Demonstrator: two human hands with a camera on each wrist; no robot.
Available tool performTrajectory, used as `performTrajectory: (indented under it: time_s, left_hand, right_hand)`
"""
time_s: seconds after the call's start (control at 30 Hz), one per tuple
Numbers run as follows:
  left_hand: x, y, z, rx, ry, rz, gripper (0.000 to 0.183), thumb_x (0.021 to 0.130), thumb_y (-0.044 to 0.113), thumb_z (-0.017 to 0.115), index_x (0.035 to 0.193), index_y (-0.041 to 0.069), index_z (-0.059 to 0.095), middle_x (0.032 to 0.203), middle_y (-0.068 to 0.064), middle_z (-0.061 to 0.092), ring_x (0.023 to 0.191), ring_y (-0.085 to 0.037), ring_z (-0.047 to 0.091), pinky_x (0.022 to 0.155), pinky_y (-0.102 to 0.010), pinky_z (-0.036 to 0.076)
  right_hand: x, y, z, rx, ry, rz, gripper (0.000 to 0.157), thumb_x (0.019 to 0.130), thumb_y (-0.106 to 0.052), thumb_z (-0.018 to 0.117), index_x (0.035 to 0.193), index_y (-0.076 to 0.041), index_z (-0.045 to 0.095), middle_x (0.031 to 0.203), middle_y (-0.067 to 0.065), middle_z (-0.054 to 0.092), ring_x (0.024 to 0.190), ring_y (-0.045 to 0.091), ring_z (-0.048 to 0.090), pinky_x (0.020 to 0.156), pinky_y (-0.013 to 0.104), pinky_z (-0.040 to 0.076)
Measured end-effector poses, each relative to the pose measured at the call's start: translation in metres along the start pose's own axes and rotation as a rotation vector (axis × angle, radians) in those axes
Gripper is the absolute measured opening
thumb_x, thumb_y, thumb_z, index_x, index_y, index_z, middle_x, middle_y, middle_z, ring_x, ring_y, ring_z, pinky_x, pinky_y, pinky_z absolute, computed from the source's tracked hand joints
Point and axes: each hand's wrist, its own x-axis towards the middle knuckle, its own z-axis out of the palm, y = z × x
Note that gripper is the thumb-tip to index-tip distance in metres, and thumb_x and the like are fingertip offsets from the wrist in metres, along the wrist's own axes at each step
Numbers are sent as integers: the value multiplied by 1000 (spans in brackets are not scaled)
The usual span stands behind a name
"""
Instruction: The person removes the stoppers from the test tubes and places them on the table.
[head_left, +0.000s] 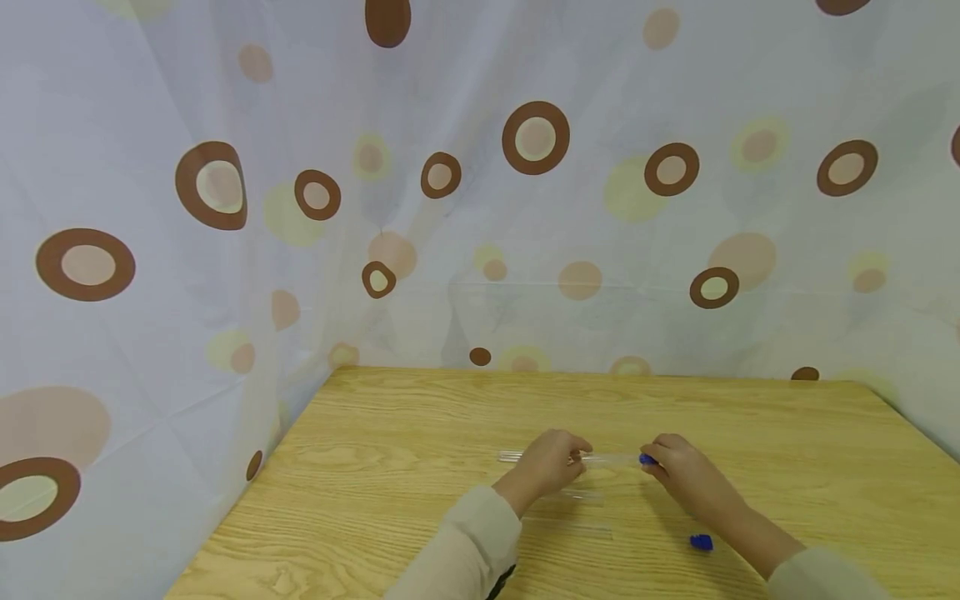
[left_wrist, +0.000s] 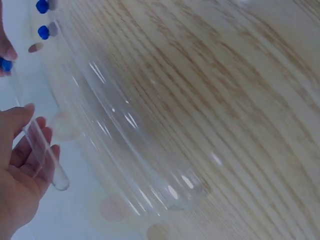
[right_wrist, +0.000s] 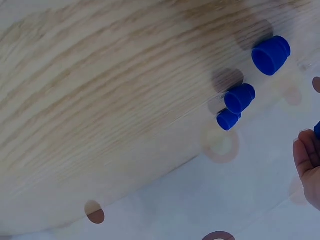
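Note:
My left hand [head_left: 546,463] pinches a clear glass test tube [left_wrist: 37,142] between thumb and fingers, its rounded end pointing away from my right hand. At the tube's other end my right hand [head_left: 692,482] grips a blue stopper [head_left: 647,459]. That stopper is at or close to the tube's mouth; how far it is in, I cannot tell. Several more clear test tubes [left_wrist: 107,107] lie side by side on the table, under and near the left hand. Three loose blue stoppers [right_wrist: 270,55] sit on the table near the right hand.
The wooden table [head_left: 420,417] has visible far and left edges. Behind it and along the sides hangs a pale curtain [head_left: 465,83] with brown and yellow circles. One loose stopper [head_left: 701,542] lies beside the right forearm.

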Motion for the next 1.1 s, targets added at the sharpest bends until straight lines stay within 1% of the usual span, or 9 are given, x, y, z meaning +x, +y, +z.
performTrajectory:
  time_s: [0.2, 0.5, 0.67, 0.7, 0.73, 0.77, 0.93, 0.97, 1.1]
  left_hand:
    - [-3, -4, 1, 78, 93, 54, 25, 87, 16, 65, 111, 11, 67, 102, 0, 67, 90, -9, 63, 72, -11, 50]
    - [-10, -9, -1, 148, 164, 105, 24, 86, 17, 66, 108, 10, 68, 97, -1, 66, 87, -10, 63, 72, -11, 50]
    - [-13, -15, 0, 141, 203, 138, 22, 85, 16, 67, 106, 7, 68, 97, -2, 67, 87, -11, 63, 73, -12, 51]
    - [-14, -17, 1, 139, 209, 142, 22, 85, 16, 67, 106, 7, 68, 97, -2, 67, 87, -11, 63, 73, -12, 51]
    - [-11, -24, 6, 143, 230, 168, 21, 87, 19, 65, 106, 9, 68, 96, -1, 66, 86, -9, 63, 72, -12, 51]
    - [-11, -25, 7, 146, 238, 175, 21, 87, 19, 65, 106, 9, 68, 96, 0, 66, 85, -9, 63, 72, -12, 51]
    - [-14, -29, 5, 163, 237, 159, 22, 87, 19, 66, 107, 11, 68, 97, 0, 66, 86, -8, 63, 71, -11, 51]
    - [-18, -23, 0, 160, 221, 135, 23, 85, 16, 68, 106, 9, 68, 97, -1, 66, 87, -10, 64, 72, -11, 51]
    - [-19, -25, -3, 176, 211, 121, 23, 84, 16, 68, 106, 9, 68, 97, -1, 66, 88, -9, 64, 72, -9, 51]
  right_hand:
    - [-1, -3, -3, 36, 15, 68, 18, 70, 1, 74, 87, 1, 68, 80, 1, 61, 73, 16, 60, 60, 18, 53]
    - [-3, -4, 0, 26, 86, 30, 19, 67, 1, 75, 85, 2, 68, 79, 2, 62, 71, 16, 59, 59, 18, 53]
    - [-4, -3, 4, 35, 98, 32, 19, 66, 2, 76, 84, 2, 68, 79, 2, 61, 71, 16, 59, 59, 18, 53]
    - [-4, -3, 4, 34, 100, 31, 20, 66, 2, 76, 84, 2, 68, 79, 2, 61, 71, 16, 59, 59, 18, 53]
    - [-5, -3, 5, 34, 100, 32, 19, 66, 2, 76, 84, 2, 68, 79, 2, 61, 71, 16, 59, 59, 18, 53]
    - [-5, -3, 5, 33, 101, 32, 20, 66, 2, 76, 84, 2, 68, 79, 2, 62, 71, 16, 59, 59, 18, 53]
    - [-6, -4, 6, 23, 112, 24, 20, 65, 1, 77, 83, 1, 68, 78, 1, 61, 71, 16, 59, 59, 18, 53]
    - [-6, -5, 6, 21, 117, 21, 20, 65, 1, 77, 83, 1, 68, 78, 1, 61, 71, 15, 58, 59, 18, 53]
    - [-6, -5, 6, 18, 137, 12, 20, 64, 2, 78, 81, 1, 68, 77, 1, 61, 69, 15, 58, 58, 17, 52]
